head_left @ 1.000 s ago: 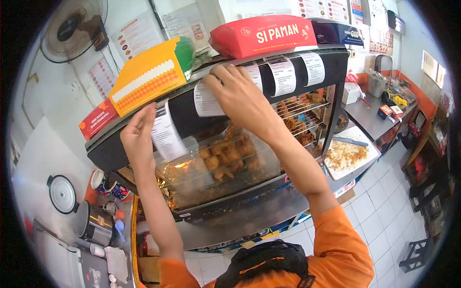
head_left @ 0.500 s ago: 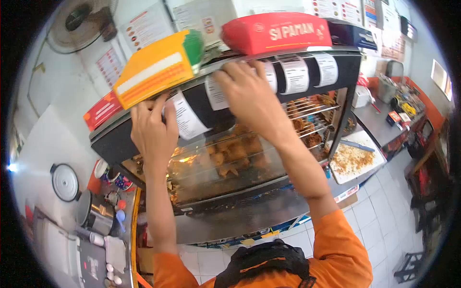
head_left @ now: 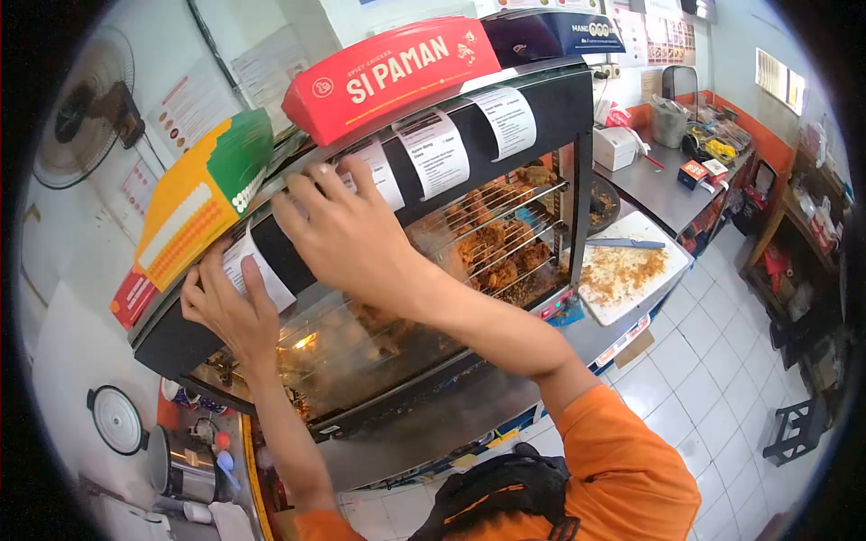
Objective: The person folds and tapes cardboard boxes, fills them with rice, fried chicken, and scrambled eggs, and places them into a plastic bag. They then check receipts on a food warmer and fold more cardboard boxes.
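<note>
A black glass-fronted food warmer (head_left: 361, 335) with fried pieces inside stands before me. Printed paper slips hang along its top edge. My left hand (head_left: 236, 311) is at the left end of that edge, thumb and fingers closed around the leftmost paper slip (head_left: 262, 273). To its right, my right hand (head_left: 347, 236) has its fingers curled at the top edge, left of another printed slip (head_left: 383, 180); what lies under its fingertips is hidden. A yellow and green box (head_left: 194, 203) and a red box (head_left: 392, 72) sit on top of the warmer.
A white board (head_left: 631, 275) with crumbs and a knife (head_left: 631, 243) lies right of the warmer. Behind it is a metal counter (head_left: 667, 185). Pots (head_left: 185, 464) stand at lower left, a fan (head_left: 81, 108) at upper left, and a black stool (head_left: 794, 428) at lower right.
The view has swung to the right, so the warmer and boxes appear further left. Both hands remain at the top edge. The slip that showed left of my right hand is now out of sight.
</note>
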Demonstrator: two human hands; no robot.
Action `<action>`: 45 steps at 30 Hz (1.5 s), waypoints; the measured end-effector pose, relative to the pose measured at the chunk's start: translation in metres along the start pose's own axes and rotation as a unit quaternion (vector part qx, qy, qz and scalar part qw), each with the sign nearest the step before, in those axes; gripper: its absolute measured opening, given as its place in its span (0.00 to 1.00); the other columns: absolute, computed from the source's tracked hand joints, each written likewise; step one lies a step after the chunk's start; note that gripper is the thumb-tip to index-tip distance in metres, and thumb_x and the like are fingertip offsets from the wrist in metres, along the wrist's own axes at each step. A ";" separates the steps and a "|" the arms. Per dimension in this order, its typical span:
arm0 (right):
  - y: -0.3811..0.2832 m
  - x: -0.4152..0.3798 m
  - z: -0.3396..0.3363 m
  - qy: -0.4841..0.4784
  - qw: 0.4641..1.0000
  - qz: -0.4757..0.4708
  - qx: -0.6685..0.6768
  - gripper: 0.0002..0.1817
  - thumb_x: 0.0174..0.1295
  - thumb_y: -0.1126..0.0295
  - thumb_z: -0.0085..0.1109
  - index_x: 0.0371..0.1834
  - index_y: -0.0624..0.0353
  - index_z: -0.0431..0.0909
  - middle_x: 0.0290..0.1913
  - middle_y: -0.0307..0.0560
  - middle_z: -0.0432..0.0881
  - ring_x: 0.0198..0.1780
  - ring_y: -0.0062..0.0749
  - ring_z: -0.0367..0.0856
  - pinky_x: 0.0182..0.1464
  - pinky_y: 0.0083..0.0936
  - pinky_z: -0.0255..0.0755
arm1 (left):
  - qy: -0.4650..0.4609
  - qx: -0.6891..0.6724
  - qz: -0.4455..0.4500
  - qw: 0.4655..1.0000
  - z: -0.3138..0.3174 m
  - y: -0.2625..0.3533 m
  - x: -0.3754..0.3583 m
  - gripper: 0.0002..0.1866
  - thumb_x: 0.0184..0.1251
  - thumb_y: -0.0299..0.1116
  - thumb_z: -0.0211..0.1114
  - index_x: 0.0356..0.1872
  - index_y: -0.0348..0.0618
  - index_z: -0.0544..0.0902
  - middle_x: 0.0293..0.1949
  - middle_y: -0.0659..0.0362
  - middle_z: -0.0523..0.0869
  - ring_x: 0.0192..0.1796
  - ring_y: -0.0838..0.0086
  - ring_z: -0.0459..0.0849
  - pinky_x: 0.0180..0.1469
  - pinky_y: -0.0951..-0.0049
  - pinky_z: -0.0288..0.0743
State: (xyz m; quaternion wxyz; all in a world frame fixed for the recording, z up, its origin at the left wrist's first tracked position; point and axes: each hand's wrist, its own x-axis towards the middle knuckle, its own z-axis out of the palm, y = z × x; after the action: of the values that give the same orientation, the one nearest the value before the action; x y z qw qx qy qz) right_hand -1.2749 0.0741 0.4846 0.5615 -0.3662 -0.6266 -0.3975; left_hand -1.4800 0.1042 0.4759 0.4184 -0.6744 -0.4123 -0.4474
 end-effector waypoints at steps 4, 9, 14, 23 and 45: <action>-0.001 -0.032 -0.058 -0.063 0.990 -0.050 0.112 0.18 0.60 0.65 0.56 0.51 0.61 0.82 0.53 0.53 0.81 0.62 0.46 0.76 0.65 0.47 0.66 | 0.001 -0.030 -0.005 1.000 -0.003 -0.003 0.000 0.22 0.81 0.45 0.52 0.64 0.42 0.81 0.64 0.52 0.82 0.64 0.54 0.74 0.69 0.54 0.60; 0.010 -0.144 -0.119 -0.230 0.937 -0.066 0.254 0.16 0.57 0.65 0.60 0.48 0.58 0.84 0.51 0.45 0.82 0.64 0.41 0.75 0.64 0.47 0.66 | -0.015 -0.075 0.015 0.997 -0.005 -0.001 0.000 0.21 0.80 0.41 0.53 0.65 0.39 0.80 0.63 0.51 0.82 0.68 0.54 0.72 0.73 0.56 0.57; 0.033 -0.245 -0.148 -0.389 0.871 0.048 0.295 0.18 0.52 0.69 0.64 0.48 0.55 0.85 0.52 0.42 0.84 0.63 0.42 0.77 0.63 0.44 0.66 | -0.022 -0.049 -0.015 0.998 -0.001 0.006 0.003 0.22 0.78 0.39 0.55 0.65 0.40 0.80 0.63 0.50 0.82 0.67 0.51 0.70 0.73 0.54 0.55; 0.012 -0.354 -0.202 -0.518 0.795 0.204 0.240 0.19 0.58 0.70 0.63 0.54 0.54 0.84 0.49 0.45 0.85 0.57 0.45 0.79 0.59 0.44 0.70 | -0.031 -0.080 -0.005 0.996 0.000 0.019 0.009 0.22 0.80 0.40 0.53 0.66 0.39 0.80 0.63 0.48 0.81 0.69 0.51 0.71 0.73 0.54 0.57; -0.014 -0.350 -0.221 -0.473 0.769 0.360 0.235 0.14 0.60 0.77 0.57 0.49 0.56 0.85 0.43 0.56 0.88 0.45 0.57 0.86 0.50 0.48 0.79 | -0.099 -0.335 0.001 0.937 -0.061 -0.111 0.182 0.20 0.81 0.39 0.57 0.61 0.35 0.83 0.62 0.54 0.85 0.65 0.71 0.80 0.72 0.68 0.66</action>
State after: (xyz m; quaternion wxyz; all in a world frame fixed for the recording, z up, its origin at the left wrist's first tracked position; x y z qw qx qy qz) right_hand -1.1610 -0.1368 0.1468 0.3651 -0.5631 -0.7090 0.2167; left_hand -1.5517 0.1150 0.6857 0.1258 -0.8167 -0.2767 -0.4905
